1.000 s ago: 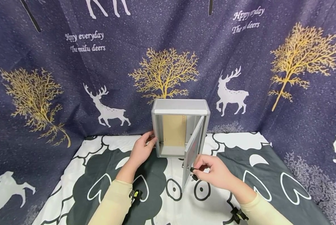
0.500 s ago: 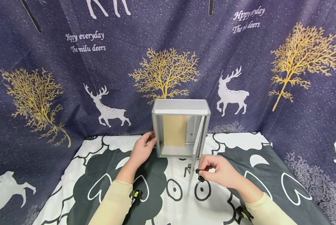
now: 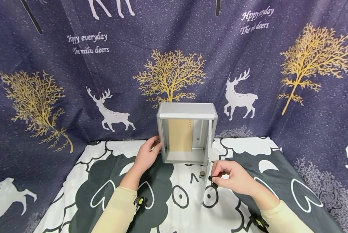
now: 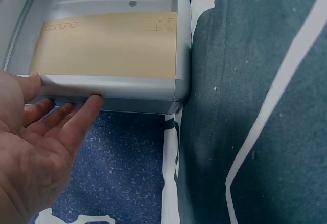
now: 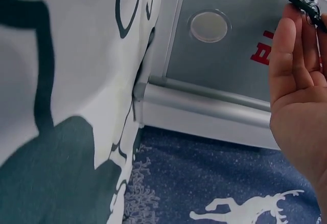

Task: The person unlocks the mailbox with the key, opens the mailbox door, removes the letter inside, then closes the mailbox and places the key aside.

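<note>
A silver-grey metal box (image 3: 187,111) stands upright at the back of the cloth-covered surface, its door (image 3: 206,181) swung out at the right side. Inside, against the back, stands a tan envelope (image 3: 180,135), also seen in the left wrist view (image 4: 110,47). My left hand (image 3: 147,154) grips the box's left wall, thumb at the front edge and fingers along the outside. My right hand (image 3: 231,176) pinches a black-headed key (image 3: 213,182) at the lock on the door's outer face; in the right wrist view the key (image 5: 306,10) hangs with a second one beside it.
A white and dark-green patterned cloth (image 3: 188,220) covers the surface. Behind and at both sides hangs a dark blue curtain (image 3: 174,29) with deer and golden trees. In the right wrist view, the door's face shows a round pale window (image 5: 209,27) and red lettering (image 5: 261,55).
The door has swung further out to the right, showing more of the box's inside. My right hand has moved right along with it, still holding the key; my left hand has stayed in place.
</note>
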Demonstrator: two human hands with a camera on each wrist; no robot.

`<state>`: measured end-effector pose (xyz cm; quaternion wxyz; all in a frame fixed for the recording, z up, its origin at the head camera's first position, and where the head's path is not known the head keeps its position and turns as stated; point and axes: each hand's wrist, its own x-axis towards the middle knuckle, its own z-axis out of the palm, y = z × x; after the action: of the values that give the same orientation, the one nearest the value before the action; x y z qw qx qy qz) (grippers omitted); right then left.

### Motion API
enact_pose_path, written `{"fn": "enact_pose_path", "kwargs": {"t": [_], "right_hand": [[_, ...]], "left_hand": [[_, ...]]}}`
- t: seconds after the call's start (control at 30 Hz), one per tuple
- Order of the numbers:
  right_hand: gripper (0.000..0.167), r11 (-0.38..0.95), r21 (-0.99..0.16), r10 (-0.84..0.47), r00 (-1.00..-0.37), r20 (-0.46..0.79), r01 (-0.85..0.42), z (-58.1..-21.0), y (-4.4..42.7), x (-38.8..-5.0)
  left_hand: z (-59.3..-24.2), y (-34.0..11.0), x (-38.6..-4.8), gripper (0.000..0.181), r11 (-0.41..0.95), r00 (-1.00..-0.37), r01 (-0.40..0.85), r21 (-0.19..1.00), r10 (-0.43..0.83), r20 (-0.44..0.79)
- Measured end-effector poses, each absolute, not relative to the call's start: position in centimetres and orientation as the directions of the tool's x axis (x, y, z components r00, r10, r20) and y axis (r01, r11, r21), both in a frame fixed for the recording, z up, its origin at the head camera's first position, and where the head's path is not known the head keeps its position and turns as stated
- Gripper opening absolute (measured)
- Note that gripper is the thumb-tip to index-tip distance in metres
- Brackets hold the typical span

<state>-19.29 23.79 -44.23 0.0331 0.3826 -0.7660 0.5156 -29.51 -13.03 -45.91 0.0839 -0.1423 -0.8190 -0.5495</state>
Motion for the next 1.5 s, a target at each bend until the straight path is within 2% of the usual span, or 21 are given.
{"fn": "enact_pose_path", "kwargs": {"t": [0.37,0.67,0.93,1.33,1.5], "right_hand": [[0.040,0.169,-0.750,-0.545,-0.695,0.469,-0.639,-44.4,25.3,-19.2],[0.035,0.244,-0.747,-0.522,-0.734,0.436,-0.618,-44.1,26.5,-18.9],[0.032,0.260,-0.762,-0.508,-0.755,0.414,-0.593,-44.0,27.3,-18.9],[0.037,0.230,-0.752,-0.513,-0.734,0.446,-0.618,-43.7,27.7,-18.8],[0.040,0.229,-0.750,-0.515,-0.731,0.449,-0.621,-43.7,28.1,-18.9]], "left_hand": [[-45.7,-13.1,-29.4,0.045,0.360,-0.947,0.322,0.876,0.144,0.289],[-45.8,-13.0,-29.5,0.046,0.363,-0.946,0.323,0.874,0.147,0.289],[-45.8,-13.0,-29.5,0.045,0.362,-0.944,0.329,0.872,0.145,0.296],[-45.6,-13.4,-29.4,0.044,0.364,-0.945,0.325,0.873,0.161,0.284],[-45.1,-13.9,-29.4,0.042,0.355,-0.929,0.369,0.859,0.157,0.335]]}}
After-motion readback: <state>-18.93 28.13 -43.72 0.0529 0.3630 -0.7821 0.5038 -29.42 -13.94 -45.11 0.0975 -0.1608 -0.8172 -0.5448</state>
